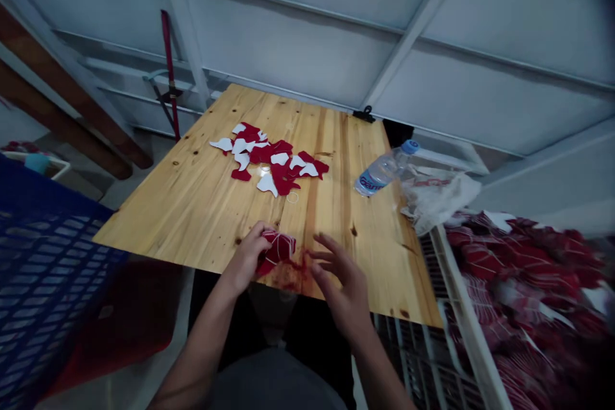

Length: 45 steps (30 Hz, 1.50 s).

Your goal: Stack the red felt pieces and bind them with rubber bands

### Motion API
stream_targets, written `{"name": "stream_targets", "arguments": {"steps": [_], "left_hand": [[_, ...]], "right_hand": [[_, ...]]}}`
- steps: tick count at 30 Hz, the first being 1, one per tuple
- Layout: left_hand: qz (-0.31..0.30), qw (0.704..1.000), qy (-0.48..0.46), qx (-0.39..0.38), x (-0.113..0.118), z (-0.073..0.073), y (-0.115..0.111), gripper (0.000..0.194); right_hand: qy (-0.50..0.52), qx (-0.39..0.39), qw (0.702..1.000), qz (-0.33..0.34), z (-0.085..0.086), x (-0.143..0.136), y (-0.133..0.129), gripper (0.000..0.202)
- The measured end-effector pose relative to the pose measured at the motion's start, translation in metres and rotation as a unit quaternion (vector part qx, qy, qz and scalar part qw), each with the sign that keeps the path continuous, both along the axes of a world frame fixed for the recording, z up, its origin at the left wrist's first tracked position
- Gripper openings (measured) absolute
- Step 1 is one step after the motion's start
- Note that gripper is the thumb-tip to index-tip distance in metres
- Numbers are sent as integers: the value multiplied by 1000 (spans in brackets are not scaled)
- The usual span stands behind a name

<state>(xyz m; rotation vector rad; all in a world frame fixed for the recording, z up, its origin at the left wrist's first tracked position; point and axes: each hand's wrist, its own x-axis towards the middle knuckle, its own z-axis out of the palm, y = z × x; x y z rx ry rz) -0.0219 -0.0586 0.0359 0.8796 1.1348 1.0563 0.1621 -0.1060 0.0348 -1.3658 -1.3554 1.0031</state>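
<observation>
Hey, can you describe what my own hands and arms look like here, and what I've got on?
Your left hand and right hand are ungloved, with slim fingers. No sleeves show on the visible forearms. Below, there's a grey garment and dark legwear.

This looks like a workshop or small factory. A plain wooden desk [187, 211] carries scattered red and white cut pieces [279, 178]; a crate [473, 327] at right is heaped with red and white material [523, 262], and a blue plastic basket [45, 275] stands at left.
</observation>
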Motion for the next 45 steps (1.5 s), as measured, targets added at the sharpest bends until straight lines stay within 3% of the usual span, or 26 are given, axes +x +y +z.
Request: {"name": "stream_targets", "arguments": {"steps": [2,4,6,10,13,17,20,22,25,27,29,32,35,40,45], "left_hand": [[-82,995,50,41,5,10,4,15],[-105,983,110,99,15,20,8,24],[-108,966,178,151,27,26,11,34],[-158,905,310,246,58,28,8,52],[-239,864,341,284,91,30,-1,55],[-359,856,214,303,149,39,-18,54],[-400,839,150,336,188,42,-27,51],[-395,816,163,389,206,38,-28,52],[-362,797,193,444,221,26,-24,52],[-357,802,207,433,224,18,-22,49],[-350,812,220,412,225,11,-21,46],[-342,817,240,398,227,3,-19,50],[-345,807,264,399,225,-4,-16,53],[-348,790,285,418,214,-17,-8,48],[-331,800,292,407,195,-23,1,45]], "right_hand": [[63,-98,991,66,11,8,14,46],[126,-147,974,118,16,13,24,35],[184,-157,964,113,17,20,26,26],[219,-152,959,97,20,41,4,23],[136,-126,979,89,31,64,-28,29],[63,-94,990,-78,47,108,-87,35],[17,-72,969,-238,61,144,-154,36],[-36,-72,926,-370,71,169,-207,36],[-103,-85,837,-531,83,209,-283,40],[-130,-77,792,-591,89,237,-321,43],[-146,-72,767,-621,95,264,-343,48],[-173,-88,751,-631,105,298,-346,58],[-241,-122,756,-596,110,321,-320,53],[-423,-239,742,-461,99,355,-262,41],[-455,-332,751,-345,84,383,-224,13]]}}
